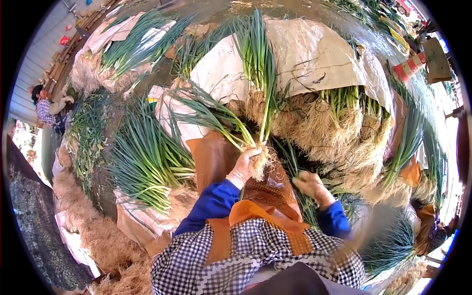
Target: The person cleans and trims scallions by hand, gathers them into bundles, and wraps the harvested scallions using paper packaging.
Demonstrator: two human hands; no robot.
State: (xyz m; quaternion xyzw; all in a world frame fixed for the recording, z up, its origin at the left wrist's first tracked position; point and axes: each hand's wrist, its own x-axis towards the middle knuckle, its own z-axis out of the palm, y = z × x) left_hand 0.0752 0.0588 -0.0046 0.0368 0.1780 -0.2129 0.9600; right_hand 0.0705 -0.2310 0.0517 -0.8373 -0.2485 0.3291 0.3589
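My left hand [244,166] is closed round the lower stems of a few green onions [236,127], just above their pale, shaggy roots [264,163]. Their leaves fan up and to the left, over the brown apron [214,157] on my lap. To the right, my right hand [314,188] is closed, its fingertips beside dark loose leaves [307,209]; whether anything sits in its fingers I cannot make out. A tall bunch of green onions [257,59] leans against a pale sheet just beyond the held stems.
A big root-fringed heap [324,120] lies ahead under a pale sheet [309,54]. On my left is a pile of green onions [147,152]; more bundles [410,135] stand at right. Trimmed roots [93,221] line the left. A person [49,108] works at far left.
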